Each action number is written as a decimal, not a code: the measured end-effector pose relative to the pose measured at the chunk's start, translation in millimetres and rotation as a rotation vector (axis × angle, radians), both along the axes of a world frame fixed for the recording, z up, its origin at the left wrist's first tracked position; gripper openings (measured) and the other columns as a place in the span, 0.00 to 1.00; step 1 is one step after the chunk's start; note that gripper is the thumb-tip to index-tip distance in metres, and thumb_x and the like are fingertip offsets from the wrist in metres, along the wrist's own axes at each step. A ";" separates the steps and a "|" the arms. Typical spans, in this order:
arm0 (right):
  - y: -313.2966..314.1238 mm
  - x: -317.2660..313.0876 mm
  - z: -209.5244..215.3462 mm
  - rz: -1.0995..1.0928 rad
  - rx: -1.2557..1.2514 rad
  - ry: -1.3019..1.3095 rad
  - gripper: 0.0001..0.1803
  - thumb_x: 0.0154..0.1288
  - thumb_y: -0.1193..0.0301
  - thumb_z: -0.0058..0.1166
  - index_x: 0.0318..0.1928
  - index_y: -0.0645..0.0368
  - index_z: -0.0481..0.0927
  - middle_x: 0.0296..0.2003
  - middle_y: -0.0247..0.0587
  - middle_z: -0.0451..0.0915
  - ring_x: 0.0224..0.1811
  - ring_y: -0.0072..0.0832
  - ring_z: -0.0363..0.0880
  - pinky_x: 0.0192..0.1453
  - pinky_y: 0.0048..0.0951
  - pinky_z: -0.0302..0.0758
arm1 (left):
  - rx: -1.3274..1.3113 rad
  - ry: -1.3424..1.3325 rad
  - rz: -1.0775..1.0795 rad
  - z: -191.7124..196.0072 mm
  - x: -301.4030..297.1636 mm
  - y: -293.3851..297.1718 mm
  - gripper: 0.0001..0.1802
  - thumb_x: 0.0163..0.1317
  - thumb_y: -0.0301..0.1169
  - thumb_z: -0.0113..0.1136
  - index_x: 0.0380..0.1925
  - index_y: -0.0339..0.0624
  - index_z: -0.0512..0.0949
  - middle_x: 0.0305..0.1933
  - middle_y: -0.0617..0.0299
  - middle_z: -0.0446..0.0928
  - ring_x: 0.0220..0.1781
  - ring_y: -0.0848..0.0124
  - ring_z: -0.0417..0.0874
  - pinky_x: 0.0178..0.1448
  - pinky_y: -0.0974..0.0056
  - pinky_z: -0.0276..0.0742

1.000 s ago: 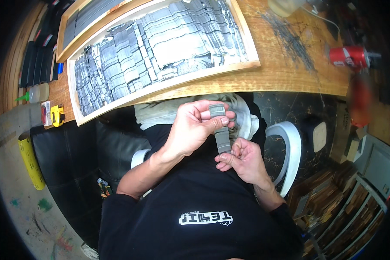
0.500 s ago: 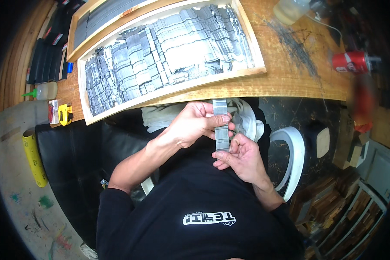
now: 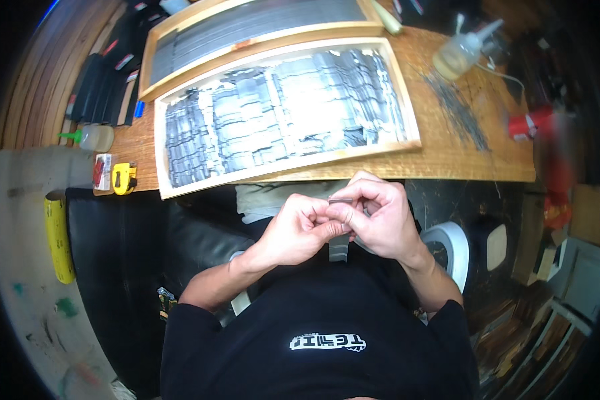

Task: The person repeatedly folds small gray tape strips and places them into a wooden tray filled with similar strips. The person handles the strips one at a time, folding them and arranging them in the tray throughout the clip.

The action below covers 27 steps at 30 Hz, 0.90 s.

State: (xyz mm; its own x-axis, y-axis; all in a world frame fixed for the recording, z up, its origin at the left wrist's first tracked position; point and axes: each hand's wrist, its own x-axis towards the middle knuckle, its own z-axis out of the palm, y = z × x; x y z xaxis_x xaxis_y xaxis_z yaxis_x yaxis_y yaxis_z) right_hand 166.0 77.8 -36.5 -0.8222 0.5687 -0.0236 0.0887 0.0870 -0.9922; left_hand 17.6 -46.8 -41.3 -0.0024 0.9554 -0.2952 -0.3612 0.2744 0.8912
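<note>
My left hand and my right hand meet in front of my chest, just below the edge of the wooden table. Both pinch a small grey strip, held edge-on, whose lower end hangs down between the hands. Fingers cover its upper part. On the table above the hands lies a wooden tray filled with several similar grey pieces laid in rows.
A second wooden tray with grey strips lies behind the first. A clear squeeze bottle, a red can and scattered thin pins sit at the right. A yellow tape measure and a green-capped bottle are at the left.
Both hands have come closer together and lower, with the grey strip turned from face-on to edge-on. The view has tilted up toward the table.
</note>
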 end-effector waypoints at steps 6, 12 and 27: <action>5.2 -31.8 19.1 0.204 -0.582 -0.088 0.09 0.70 0.80 0.67 0.47 0.73 0.86 0.37 0.37 0.81 0.32 0.20 0.86 0.30 0.19 0.85 | -0.169 -0.107 0.044 22.7 -29.5 -14.7 0.07 0.73 0.26 0.68 0.45 0.35 0.88 0.37 0.62 0.89 0.37 0.77 0.88 0.41 0.73 0.82; 11.4 -89.8 62.7 0.216 -0.087 -0.026 0.07 0.72 0.76 0.66 0.44 0.67 0.90 0.33 0.36 0.83 0.28 0.19 0.84 0.29 0.21 0.82 | 0.138 0.076 0.112 38.8 -74.1 -11.1 0.16 0.73 0.24 0.66 0.58 0.31 0.81 0.42 0.57 0.89 0.45 0.76 0.89 0.49 0.71 0.84; 99.7 -324.0 126.8 0.246 0.321 -0.147 0.11 0.71 0.64 0.68 0.48 0.55 0.91 0.39 0.38 0.91 0.37 0.23 0.88 0.46 0.25 0.86 | 0.155 0.533 0.671 67.0 -242.2 7.3 0.56 0.73 0.42 0.68 0.80 0.22 0.39 0.46 0.47 0.89 0.48 0.69 0.90 0.50 0.67 0.86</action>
State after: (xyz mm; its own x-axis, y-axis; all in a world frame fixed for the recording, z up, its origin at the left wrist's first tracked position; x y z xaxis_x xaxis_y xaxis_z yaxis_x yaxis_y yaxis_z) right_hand -158.0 177.5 90.3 -0.9354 0.3534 -0.0042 0.1648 0.4255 -0.8898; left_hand -224.6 -39.5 25.7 -0.6801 0.7321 0.0389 0.0731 0.0149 0.9972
